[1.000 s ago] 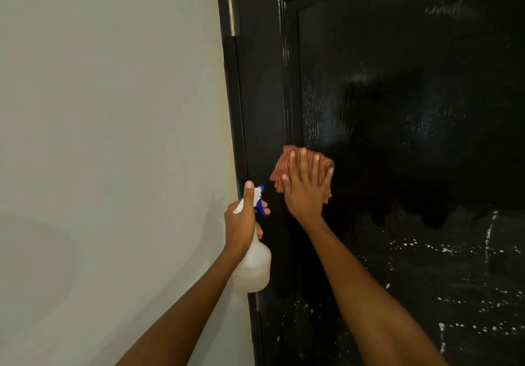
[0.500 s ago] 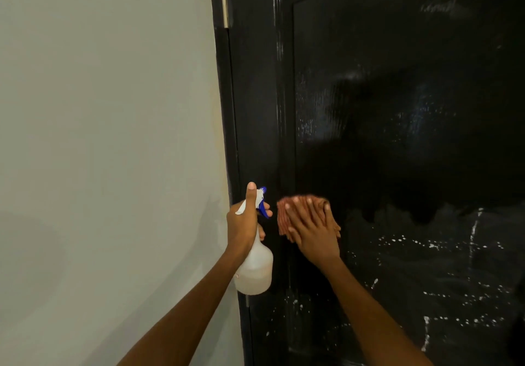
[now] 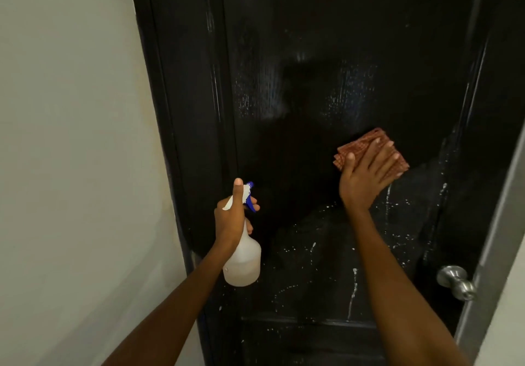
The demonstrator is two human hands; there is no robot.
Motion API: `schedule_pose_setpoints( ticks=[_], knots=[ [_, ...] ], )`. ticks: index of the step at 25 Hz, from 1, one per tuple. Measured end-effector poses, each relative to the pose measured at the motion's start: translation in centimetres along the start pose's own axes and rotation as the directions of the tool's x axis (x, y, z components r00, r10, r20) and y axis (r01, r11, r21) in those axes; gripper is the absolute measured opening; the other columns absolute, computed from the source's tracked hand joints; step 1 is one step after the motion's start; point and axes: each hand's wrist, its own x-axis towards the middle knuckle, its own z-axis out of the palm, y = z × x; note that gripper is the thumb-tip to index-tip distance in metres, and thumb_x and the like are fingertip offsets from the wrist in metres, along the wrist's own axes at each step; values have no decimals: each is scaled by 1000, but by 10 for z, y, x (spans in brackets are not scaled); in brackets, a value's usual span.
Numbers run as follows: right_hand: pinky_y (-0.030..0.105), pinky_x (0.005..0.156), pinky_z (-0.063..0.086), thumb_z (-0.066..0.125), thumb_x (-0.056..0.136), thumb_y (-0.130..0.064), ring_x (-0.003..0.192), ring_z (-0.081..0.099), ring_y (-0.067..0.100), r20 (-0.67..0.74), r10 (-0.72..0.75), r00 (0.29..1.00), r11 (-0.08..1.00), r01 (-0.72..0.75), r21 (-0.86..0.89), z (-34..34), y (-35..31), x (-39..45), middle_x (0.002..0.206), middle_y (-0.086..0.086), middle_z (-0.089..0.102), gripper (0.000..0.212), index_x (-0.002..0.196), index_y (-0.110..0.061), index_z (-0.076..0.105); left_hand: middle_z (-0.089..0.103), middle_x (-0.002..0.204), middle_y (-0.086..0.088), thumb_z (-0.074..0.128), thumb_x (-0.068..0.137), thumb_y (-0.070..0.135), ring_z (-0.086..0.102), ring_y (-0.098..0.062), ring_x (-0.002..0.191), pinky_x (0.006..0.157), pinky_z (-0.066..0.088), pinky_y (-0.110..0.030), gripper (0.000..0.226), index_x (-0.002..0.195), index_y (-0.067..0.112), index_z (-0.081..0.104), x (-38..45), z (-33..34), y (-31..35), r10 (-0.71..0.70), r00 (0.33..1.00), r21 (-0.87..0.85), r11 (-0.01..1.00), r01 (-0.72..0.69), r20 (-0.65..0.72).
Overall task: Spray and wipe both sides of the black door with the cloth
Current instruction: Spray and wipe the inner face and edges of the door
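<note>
Black door [image 3: 326,53], one cloth [image 3: 366,149], one spray bottle [image 3: 244,263]

The black door [image 3: 298,53] stands upright and serves as the working surface; its glossy recessed panel is wet, with white droplets and runs across the lower half. A folded reddish-brown cloth [image 3: 360,145] lies flat against the panel right of centre, pressed there by the right hand [image 3: 366,178]. A metal knob [image 3: 456,282] projects from the right edge.

1 head-worn view looks forward and slightly down, close to the black door [image 3: 312,53].
</note>
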Motion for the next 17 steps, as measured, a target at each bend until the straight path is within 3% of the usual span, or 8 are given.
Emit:
schedule_pose_setpoints(
  ticks=[2,4,6,7,8,10,13,17],
  knots=[
    [70,120,-4,24,109,-51,156,-7,40,0,87,996,994,-87,66,11,-34,-17,170,16,-5,68,163,-22,-5,73,79,-13,39,96,59,54,-23,45,41,43,-27,67,87,1,69,-2,1,-2,-10,1000,-17,1000,10,2],
    [61,120,-16,24,109,-49,156,-6,39,179,-281,943,959,283,19,38,-43,-61,171,13,-6,65,164,-24,1,73,78,-13,38,96,61,54,-22,46,41,43,-26,67,88,2,70,-5,1,-6,-26,1000,14,1000,26,-8],
    [54,121,-20,28,107,-49,157,-2,37,424,-722,547,612,791,23,64,-20,-109,171,7,-10,66,164,-29,4,71,73,-13,38,92,66,54,-21,44,41,45,-26,69,89,4,69,-9,0,-8,-39,999,53,998,40,-17],
    [52,122,-20,31,105,-50,158,-3,34,509,-791,338,422,905,56,68,-3,-119,171,4,-12,68,164,-32,1,69,71,-14,38,89,68,54,-20,43,41,45,-26,70,89,4,68,-10,1,-10,-41,999,62,997,42,-14],
    [50,123,-19,33,105,-51,158,-5,30,557,-796,236,328,942,70,68,15,-123,171,1,-13,70,164,-33,-1,69,71,-15,38,89,68,54,-19,43,41,45,-26,71,90,4,68,-11,3,-11,-37,999,64,997,37,-8],
    [48,125,-12,33,106,-51,158,-5,26,549,-778,306,381,924,23,57,45,-119,172,-2,-11,69,164,-34,-1,73,77,-14,38,94,63,57,-19,46,41,45,-27,67,89,4,70,-13,13,-13,-35,999,52,998,34,8],
    [55,125,1,28,107,-52,158,-5,29,465,-614,638,676,729,-106,22,88,-94,172,2,-9,68,164,-29,0,74,79,-12,40,94,62,56,-20,45,40,44,-27,67,88,3,71,-19,42,-12,-52,997,43,998,50,64],
    [53,123,-18,20,105,-60,155,-22,29,228,-95,969,991,113,-67,-31,125,-16,169,4,-23,73,162,-28,-14,74,77,-11,39,93,62,57,-20,44,39,44,-26,68,86,3,71,-22,87,-7,1,993,26,1000,-5,122]
  ],
)
